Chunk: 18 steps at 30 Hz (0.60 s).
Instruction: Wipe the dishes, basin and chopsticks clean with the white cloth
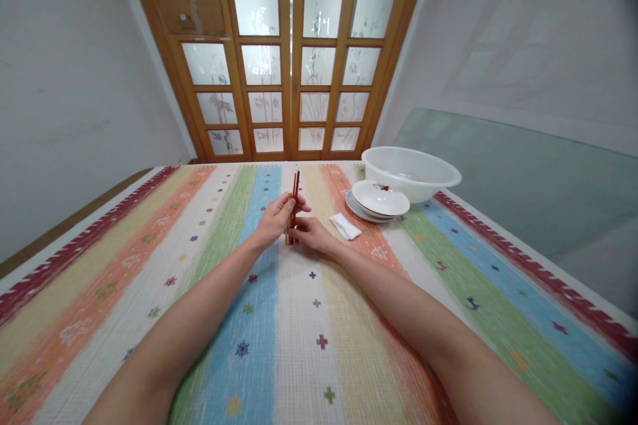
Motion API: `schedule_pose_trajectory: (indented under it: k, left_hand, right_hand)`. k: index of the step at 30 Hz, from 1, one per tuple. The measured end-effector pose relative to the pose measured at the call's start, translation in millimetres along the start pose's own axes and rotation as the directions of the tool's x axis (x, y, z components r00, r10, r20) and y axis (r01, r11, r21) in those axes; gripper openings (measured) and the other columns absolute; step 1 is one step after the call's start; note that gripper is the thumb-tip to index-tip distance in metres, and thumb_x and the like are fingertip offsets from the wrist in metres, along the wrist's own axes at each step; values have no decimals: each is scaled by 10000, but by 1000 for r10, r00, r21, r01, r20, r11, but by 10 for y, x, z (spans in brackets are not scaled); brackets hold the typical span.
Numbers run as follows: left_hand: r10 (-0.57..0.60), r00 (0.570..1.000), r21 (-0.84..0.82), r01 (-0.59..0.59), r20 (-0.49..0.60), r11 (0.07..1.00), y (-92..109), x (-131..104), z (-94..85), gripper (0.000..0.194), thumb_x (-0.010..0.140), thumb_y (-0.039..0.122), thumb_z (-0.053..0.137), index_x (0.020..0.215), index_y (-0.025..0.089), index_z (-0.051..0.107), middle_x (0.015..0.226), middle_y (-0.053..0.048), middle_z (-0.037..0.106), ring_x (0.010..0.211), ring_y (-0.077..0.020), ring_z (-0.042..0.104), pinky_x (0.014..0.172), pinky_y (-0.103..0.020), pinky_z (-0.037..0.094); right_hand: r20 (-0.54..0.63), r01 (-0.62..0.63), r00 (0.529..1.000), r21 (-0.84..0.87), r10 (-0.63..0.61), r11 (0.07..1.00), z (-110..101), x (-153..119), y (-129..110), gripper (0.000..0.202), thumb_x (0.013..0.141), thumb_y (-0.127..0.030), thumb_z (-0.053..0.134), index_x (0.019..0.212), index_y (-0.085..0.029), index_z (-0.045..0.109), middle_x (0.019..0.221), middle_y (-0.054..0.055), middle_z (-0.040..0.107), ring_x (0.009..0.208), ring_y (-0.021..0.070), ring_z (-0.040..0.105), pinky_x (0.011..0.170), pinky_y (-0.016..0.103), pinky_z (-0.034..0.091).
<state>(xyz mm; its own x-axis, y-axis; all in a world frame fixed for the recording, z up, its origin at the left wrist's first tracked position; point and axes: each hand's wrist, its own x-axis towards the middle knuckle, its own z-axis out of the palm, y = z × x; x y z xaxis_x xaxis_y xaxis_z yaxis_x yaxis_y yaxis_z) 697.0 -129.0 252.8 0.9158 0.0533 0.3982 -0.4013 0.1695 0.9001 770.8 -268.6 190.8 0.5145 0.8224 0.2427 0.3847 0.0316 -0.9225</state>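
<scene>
A small bunch of chopsticks [296, 194], dark red and brown, stands nearly upright above the middle of the table. My left hand [277, 218] is closed around the bunch at mid-height, thumb toward me. Lower down, my right hand [313, 234] has its fingers closed on the bottom part of the same chopsticks. How many there are I cannot tell, since the fingers cover much of them. Just right of my right hand lies a folded white cloth [345, 226], apart from it.
Beyond the cloth, a white plate with a red motif [383, 200] rests on other stacked plates [355, 210]. Behind them sits a large translucent white basin [411, 171]. A striped tablecloth [249, 358] covers the table. Wooden glazed doors [292, 60] stand past its far edge.
</scene>
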Motion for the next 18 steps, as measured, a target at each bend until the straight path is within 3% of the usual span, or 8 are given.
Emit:
schedule_pose_trajectory:
  k: [6,13,18]
  left_hand:
    - [-17,1000,-34,17,-4,999,-79,4,-43,370,955,522,629,1033,160,623,846,-49,675,845,-155,661,774,-247,519]
    - [9,998,64,-12,55,998,51,-29,11,398,996,489,567,1227,170,621,834,-31,654,794,-139,624,813,-267,506]
    - [9,998,74,-13,56,997,85,-30,27,337,980,477,594,1088,161,639,849,-45,674,856,-154,652,823,-268,508]
  right_hand:
    - [52,-42,998,119,36,992,23,-7,32,375,937,-483,641,970,-114,697,769,44,669,600,125,606,555,235,438]
    - [128,-96,989,132,79,987,3,-11,7,375,966,-472,600,1018,-112,690,844,75,709,607,126,651,516,211,398]
    - [144,-103,986,162,80,981,-4,-21,-8,373,959,-476,620,1015,-114,694,860,78,707,620,129,658,522,212,395]
